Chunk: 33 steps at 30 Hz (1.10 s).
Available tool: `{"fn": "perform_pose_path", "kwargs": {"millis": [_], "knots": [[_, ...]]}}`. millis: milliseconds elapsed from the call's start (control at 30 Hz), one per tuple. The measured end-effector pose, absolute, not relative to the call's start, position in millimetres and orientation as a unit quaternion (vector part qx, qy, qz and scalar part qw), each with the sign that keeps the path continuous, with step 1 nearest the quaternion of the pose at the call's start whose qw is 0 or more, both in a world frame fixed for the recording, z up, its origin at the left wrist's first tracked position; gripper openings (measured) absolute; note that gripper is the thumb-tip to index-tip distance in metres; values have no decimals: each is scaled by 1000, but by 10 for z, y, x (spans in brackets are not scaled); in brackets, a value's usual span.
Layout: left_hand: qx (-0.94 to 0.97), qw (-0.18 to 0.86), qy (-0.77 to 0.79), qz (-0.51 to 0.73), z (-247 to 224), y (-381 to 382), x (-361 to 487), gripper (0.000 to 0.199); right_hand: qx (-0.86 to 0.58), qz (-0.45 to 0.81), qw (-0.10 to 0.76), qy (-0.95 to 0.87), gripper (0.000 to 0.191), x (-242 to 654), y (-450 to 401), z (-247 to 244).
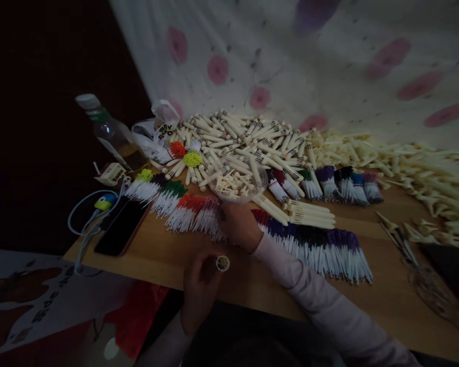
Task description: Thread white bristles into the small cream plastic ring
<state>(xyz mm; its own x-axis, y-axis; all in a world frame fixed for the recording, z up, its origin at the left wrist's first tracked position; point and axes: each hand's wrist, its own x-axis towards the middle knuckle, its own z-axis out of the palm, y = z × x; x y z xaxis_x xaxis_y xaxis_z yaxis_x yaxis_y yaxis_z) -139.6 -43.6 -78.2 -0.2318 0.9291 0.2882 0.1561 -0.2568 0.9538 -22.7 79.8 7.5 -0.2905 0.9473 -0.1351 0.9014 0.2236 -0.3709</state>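
My left hand (201, 288) is closed around a cream pen barrel (222, 263), whose round open end faces up toward me. Something fills the inside of that end, too dark to make out. My right hand (239, 227) reaches over the row of pen refills, its fingers curled down beside the pink-ended refills (207, 213). Whatever its fingertips pinch is hidden. To its left lie orange-ended refills (187, 206) and green-ended refills (172, 191). Right of the wrist are blue-ended refills (281, 232) and purple-ended refills (348, 250). Just beyond is a clear bowl (263, 186) of small cream parts.
A big heap of cream pen barrels (245, 135) lies at the back, with more cream parts (424, 173) on the right. Banded refill bundles (329, 183) sit before it. At left are a bottle (117, 135), a phone (122, 228) and a cable (80, 234).
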Motion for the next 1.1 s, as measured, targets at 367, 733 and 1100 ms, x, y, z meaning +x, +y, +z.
{"fn": "perform_pose_path", "kwargs": {"millis": [367, 733, 1100], "knots": [[525, 324, 534, 578, -860, -446, -1399, 16, -610, 203, -36, -765, 31, -496, 858, -22], [551, 283, 549, 561, -767, -416, -1407, 7, -633, 213, -28, -744, 28, -544, 898, -15], [539, 260, 564, 569, -1045, -471, -1438, 23, -562, 301, 177, -750, 4, -265, 585, -49]]}}
